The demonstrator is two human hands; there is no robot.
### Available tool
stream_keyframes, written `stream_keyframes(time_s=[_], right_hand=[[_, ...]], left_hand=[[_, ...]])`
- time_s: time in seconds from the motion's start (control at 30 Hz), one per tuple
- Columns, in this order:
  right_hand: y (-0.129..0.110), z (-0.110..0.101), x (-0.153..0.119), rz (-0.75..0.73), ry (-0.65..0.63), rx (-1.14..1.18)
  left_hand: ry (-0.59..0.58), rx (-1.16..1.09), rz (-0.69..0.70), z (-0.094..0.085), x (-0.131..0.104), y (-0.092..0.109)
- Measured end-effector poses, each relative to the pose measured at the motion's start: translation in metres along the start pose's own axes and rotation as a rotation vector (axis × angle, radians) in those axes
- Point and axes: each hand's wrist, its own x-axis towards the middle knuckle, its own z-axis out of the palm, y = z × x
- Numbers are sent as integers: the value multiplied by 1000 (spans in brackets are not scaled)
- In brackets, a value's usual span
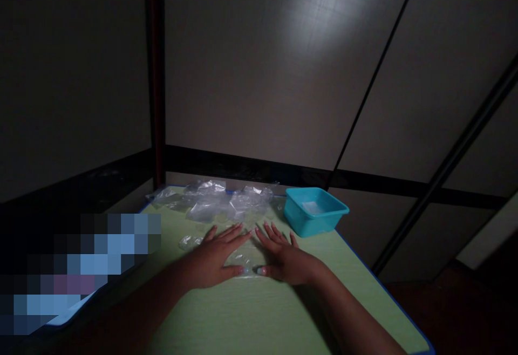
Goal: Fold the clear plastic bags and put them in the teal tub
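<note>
A clear plastic bag (242,260) lies flat on the green table, partly covered by both hands. My left hand (220,251) rests palm down on its left side, fingers spread and pointing away from me. On its right side my right hand (283,255) lies palm down too, fingers spread. The two thumbs point at each other with a small gap between them. Just beyond the fingertips several crumpled clear plastic bags (208,204) are heaped at the table's far edge. Whatever is under the palms is hidden.
A turquoise plastic basket (311,228) stands at the far right edge of the table (226,317), with a pale piece inside it. Dark panelled doors (251,85) rise right behind the table. A blurred-out patch (81,279) covers the area at left.
</note>
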Motion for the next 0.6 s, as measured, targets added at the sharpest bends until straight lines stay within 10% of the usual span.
stream_keyframes(time_s=[0.4, 0.6], right_hand=[[22, -11, -3, -41, -129, 72], [28, -11, -2, -63, -152, 111]], left_hand=[[-101, -4, -3, 2, -4, -5], [99, 91, -52, -8, -4, 0]])
